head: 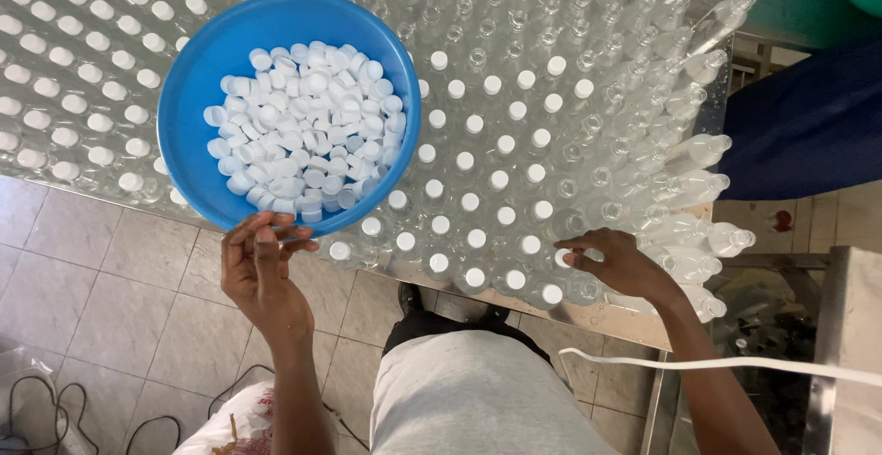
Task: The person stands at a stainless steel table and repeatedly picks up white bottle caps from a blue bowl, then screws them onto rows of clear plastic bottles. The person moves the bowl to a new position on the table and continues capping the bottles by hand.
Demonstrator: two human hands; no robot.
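While round blue plastic bowl (197, 106) of white caps (308, 124) was gripped at rim by left hand (262, 271), right hand (617, 262), fingers pressed together, was laid on clear plastic bottles (514, 189); caps best seated squarely.

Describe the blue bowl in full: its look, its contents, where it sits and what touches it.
The blue bowl is round, smooth and looks like plastic, with a plain rim. It holds a loose heap of small white caps, piled toward its right side, the left inner wall bare. It rests level on top of the clear bottles packed on the table. The left hand grips its near rim with its fingertips.
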